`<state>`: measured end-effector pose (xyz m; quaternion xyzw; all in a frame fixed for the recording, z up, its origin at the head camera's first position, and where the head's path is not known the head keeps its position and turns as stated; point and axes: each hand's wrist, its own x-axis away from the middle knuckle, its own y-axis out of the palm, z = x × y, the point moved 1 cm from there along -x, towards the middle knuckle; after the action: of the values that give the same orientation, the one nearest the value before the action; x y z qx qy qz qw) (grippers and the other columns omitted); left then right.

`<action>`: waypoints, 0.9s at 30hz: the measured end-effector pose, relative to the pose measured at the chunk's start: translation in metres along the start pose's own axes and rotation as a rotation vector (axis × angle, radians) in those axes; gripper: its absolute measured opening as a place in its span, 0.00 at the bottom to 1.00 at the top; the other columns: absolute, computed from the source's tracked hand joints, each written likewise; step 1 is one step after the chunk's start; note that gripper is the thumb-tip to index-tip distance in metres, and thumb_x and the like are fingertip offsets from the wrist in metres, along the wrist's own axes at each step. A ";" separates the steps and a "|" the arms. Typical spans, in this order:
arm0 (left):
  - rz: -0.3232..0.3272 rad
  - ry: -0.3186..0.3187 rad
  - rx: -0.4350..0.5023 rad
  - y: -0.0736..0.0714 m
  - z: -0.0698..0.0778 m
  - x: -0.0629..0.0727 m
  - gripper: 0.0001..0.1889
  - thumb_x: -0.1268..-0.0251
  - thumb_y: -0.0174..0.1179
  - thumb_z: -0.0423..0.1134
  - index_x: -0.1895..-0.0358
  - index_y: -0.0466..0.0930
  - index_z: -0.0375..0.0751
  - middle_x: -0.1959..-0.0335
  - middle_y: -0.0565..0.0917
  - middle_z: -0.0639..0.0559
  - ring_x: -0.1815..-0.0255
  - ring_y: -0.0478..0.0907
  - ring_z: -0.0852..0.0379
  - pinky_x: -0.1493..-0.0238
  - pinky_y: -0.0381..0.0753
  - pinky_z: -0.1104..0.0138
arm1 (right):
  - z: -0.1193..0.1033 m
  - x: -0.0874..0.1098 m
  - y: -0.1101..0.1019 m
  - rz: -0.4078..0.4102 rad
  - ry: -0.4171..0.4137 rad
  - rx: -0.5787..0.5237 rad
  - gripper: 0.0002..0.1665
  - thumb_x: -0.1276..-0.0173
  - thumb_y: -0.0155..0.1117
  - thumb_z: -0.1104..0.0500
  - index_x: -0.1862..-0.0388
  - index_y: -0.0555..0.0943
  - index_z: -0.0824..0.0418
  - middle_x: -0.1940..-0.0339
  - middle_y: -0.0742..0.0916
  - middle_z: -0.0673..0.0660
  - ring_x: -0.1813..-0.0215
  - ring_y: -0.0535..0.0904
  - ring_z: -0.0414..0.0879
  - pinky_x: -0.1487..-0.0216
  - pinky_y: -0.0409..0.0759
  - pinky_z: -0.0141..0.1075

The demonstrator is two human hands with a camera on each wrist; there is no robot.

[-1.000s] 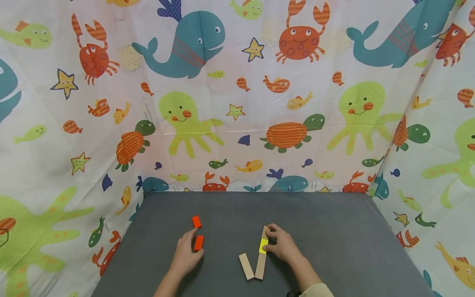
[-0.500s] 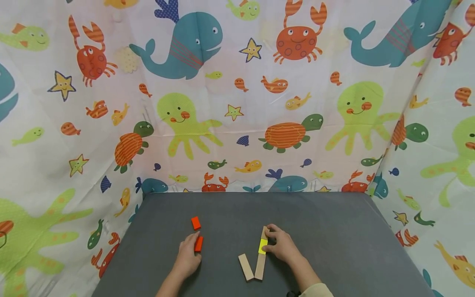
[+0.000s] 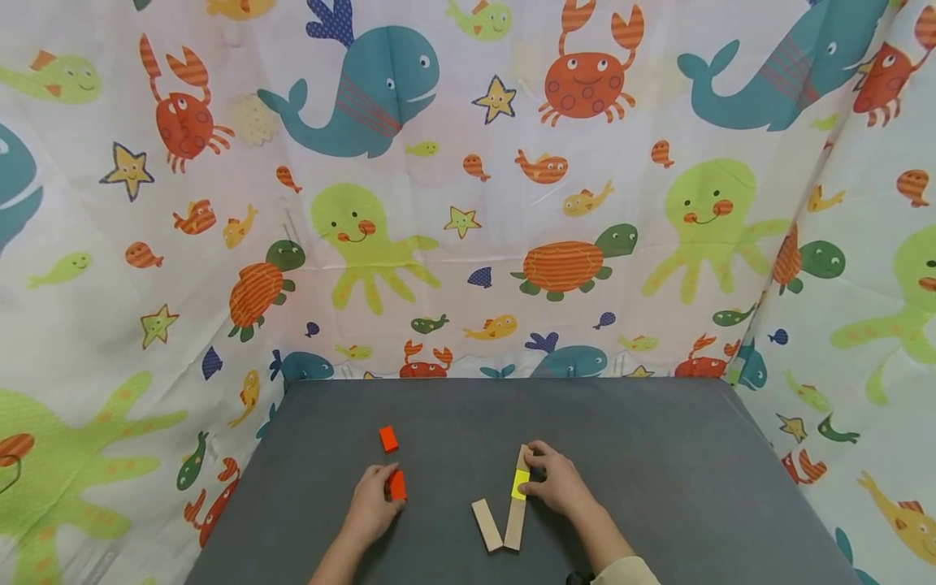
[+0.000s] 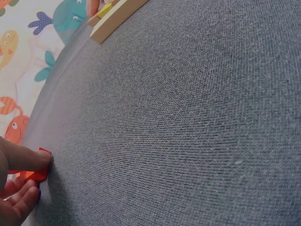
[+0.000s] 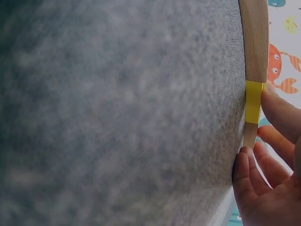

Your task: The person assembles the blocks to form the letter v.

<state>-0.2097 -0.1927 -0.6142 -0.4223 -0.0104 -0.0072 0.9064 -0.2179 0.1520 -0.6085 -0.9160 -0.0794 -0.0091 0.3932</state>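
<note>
My left hand point(image 3: 371, 505) pinches a small red block point(image 3: 397, 486) on the dark grey table, thumb on one side and fingers on the other. A second red block point(image 3: 388, 439) lies just beyond it. To the right, a yellow block point(image 3: 520, 485) lies in line between a far plain wooden block point(image 3: 522, 457) and a longer near wooden block point(image 3: 514, 525). My right hand point(image 3: 557, 481) has its thumb against the yellow block and its fingers curled round the far wooden block, partly hiding it. A slanted wooden block point(image 3: 486, 525) meets the near one, forming a V.
Grey cloth covers the table point(image 3: 658, 455). A white curtain point(image 3: 453, 276) printed with sea animals stands behind the table and along its sides.
My left fingers have closed on the nearer red block, which has shifted slightly right and toward me. The right hand and the wooden and yellow blocks stay put.
</note>
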 end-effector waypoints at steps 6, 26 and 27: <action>-0.033 -0.031 0.045 -0.002 0.000 0.001 0.35 0.56 0.78 0.29 0.39 0.78 0.28 0.53 0.75 0.44 0.66 0.70 0.58 0.68 0.70 0.68 | 0.002 -0.002 0.001 -0.020 0.001 0.001 0.38 0.44 0.80 0.55 0.34 0.80 0.61 0.27 0.74 0.57 0.28 0.70 0.65 0.36 0.74 0.60; 0.002 0.049 0.140 0.005 0.021 0.005 0.28 0.49 0.78 0.44 0.44 0.83 0.37 0.59 0.76 0.51 0.64 0.71 0.56 0.65 0.71 0.68 | -0.001 0.002 0.000 0.006 0.011 -0.009 0.38 0.44 0.80 0.56 0.33 0.80 0.59 0.26 0.73 0.57 0.29 0.70 0.64 0.38 0.76 0.58; 0.004 0.053 0.152 0.005 0.023 0.005 0.28 0.50 0.78 0.43 0.44 0.83 0.37 0.59 0.76 0.50 0.64 0.71 0.56 0.65 0.71 0.68 | -0.001 0.001 0.001 0.007 0.011 -0.009 0.38 0.44 0.80 0.56 0.33 0.80 0.59 0.26 0.74 0.57 0.29 0.70 0.64 0.38 0.76 0.58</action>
<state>-0.2050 -0.1719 -0.6026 -0.3517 0.0138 -0.0154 0.9359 -0.2163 0.1513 -0.6082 -0.9180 -0.0740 -0.0129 0.3894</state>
